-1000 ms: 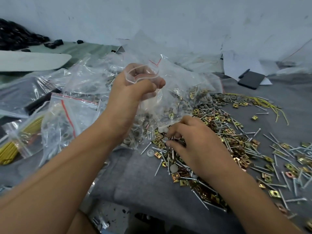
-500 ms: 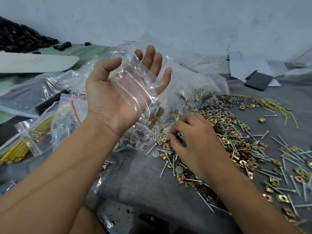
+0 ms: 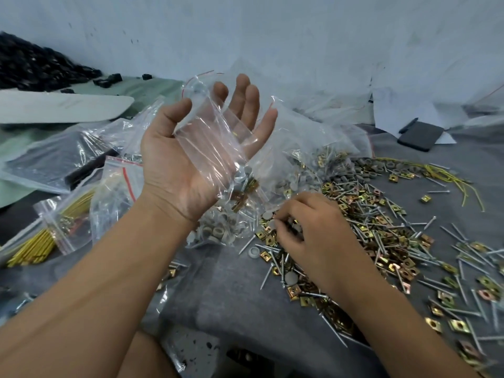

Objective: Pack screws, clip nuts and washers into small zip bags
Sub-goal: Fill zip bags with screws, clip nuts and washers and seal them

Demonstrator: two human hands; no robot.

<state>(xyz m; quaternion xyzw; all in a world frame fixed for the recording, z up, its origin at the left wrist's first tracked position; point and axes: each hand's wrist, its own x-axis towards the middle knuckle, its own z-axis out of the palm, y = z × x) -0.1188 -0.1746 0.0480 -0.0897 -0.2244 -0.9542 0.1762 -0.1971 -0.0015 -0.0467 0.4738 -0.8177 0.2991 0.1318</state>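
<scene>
My left hand [image 3: 174,173] is raised palm up with its fingers spread. A small clear zip bag [image 3: 215,143] lies across the palm. At the bag's lower end sit a few screws and brass clip nuts [image 3: 244,192]. My right hand [image 3: 313,233] is down on the heap of screws and clip nuts [image 3: 381,230], knuckles up. Its curled fingertips pinch grey washers [image 3: 272,223] at the heap's left edge. More grey washers [image 3: 362,170] lie at the back of the heap.
A big clear bag of washers [image 3: 218,230] lies under my left wrist. Bags of yellow ties [image 3: 41,241] are at the left. A black phone [image 3: 420,136] and loose yellow wires [image 3: 450,173] lie at the back right. Everything rests on a grey cloth [image 3: 245,309].
My left hand let go of the bag's mouth and turned palm up, so the bag now lies on the flat palm. My right hand stayed on the heap, fingers working.
</scene>
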